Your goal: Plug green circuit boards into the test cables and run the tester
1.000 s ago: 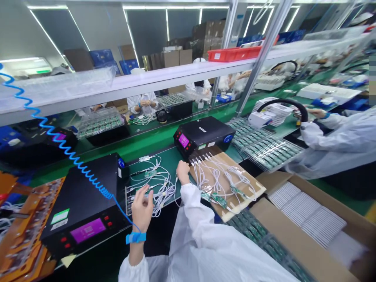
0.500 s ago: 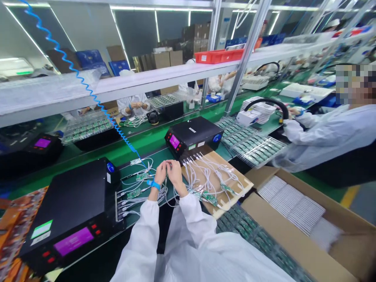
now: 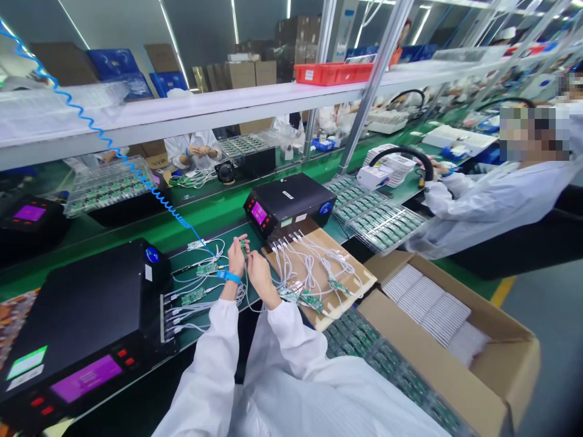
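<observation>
Bracing a small green board [image 3: 245, 249], left hand [image 3: 236, 258] pinched it | right hand [image 3: 259, 271] bunched alongside, contents hidden | board sat between both hands, presumably held up for access

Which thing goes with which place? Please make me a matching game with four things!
1. red tray
2. blue wristband
3. brown board
4. open cardboard box

A. around the wrist of the left hand
B. holding rows of thin white pieces
C. on the high shelf
D. under loops of white cable

Pairs: 1-C, 2-A, 3-D, 4-B
</observation>
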A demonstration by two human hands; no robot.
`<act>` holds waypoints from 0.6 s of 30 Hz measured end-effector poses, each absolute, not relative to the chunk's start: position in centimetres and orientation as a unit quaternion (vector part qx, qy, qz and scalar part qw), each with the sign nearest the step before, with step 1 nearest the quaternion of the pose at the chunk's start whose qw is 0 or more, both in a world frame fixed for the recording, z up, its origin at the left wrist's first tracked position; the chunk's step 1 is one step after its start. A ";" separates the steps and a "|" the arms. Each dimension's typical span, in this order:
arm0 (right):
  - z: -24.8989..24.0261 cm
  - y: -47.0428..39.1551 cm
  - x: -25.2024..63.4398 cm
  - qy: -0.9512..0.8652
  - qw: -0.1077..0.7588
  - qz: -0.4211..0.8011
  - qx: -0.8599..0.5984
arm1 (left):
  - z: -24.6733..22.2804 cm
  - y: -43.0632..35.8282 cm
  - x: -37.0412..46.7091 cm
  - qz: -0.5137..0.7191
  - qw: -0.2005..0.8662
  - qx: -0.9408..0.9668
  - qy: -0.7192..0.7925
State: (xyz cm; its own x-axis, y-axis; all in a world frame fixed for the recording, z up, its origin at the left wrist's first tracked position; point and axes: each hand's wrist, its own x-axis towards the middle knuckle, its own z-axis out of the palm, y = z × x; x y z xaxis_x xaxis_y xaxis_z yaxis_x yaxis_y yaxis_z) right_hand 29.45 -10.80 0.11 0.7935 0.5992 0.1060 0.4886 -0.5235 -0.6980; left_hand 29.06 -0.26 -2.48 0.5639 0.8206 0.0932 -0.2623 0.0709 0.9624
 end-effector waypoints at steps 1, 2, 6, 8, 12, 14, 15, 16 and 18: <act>-0.1 -11.0 29.1 -0.318 0.377 0.081 -0.866 | -2.3 -0.2 29.2 0.400 0.693 0.544 0.251; -0.3 -11.2 28.8 -0.323 0.382 0.086 -0.862 | -2.1 -0.2 29.4 0.408 0.697 0.532 0.252; -1.0 -11.1 27.9 -0.333 0.394 0.093 -0.852 | -1.6 0.0 30.2 0.435 0.706 0.486 0.275; -1.3 -10.9 27.6 -0.323 0.390 0.096 -0.857 | -1.1 0.8 30.6 0.448 0.705 0.463 0.295; -1.7 -10.3 27.2 -0.332 0.352 0.083 -0.871 | 0.5 3.1 30.4 0.479 0.690 0.431 0.330; -1.8 -10.2 27.2 -0.356 0.315 0.059 -0.878 | 1.2 3.7 29.6 0.470 0.692 0.436 0.333; -1.8 -10.1 27.3 -0.367 0.297 0.051 -0.880 | 1.4 3.7 29.1 0.455 0.697 0.445 0.332; -1.8 -10.1 27.5 -0.375 0.283 0.046 -0.882 | 1.4 3.5 28.5 0.434 0.703 0.457 0.330; -1.8 -10.2 28.0 -0.377 0.268 0.040 -0.886 | 1.1 2.8 27.2 0.386 0.712 0.486 0.327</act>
